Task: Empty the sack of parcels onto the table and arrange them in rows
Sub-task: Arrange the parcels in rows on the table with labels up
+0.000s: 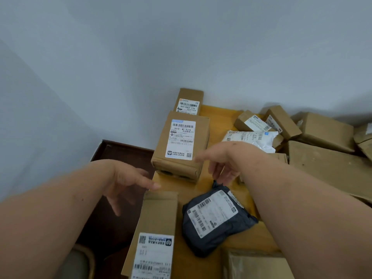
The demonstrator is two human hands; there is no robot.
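Nearest: long brown carton (pixel 155 234) at the table's left edge, white label upside down to the viewer, barcode and QR code visible, small print unreadable. Just right of it, dark grey poly mailer (pixel 215 220), crumpled, white label with several barcodes, text too blurred to read.

Left hand (pixel 128 184): fingers spread and straight, holding nothing, hovering over the left edge above the long carton. Right hand (pixel 219 162): fingers loosely extended, holding nothing, above the mailer's top end; contact cannot be told.

Wooden table (pixel 249 238), yellow-orange top.

Middle: taped brown box (pixel 181 146), label reads "501E M1 A218", with barcodes and a QR code. Behind it, smaller brown box (pixel 190 101) against the wall, label "507-P802 T70".

Far right: white poly bag (pixel 251 137), "2013" printed upside down, lying amid a loose heap of brown cartons (pixel 322 137), unsorted. No sack in view.
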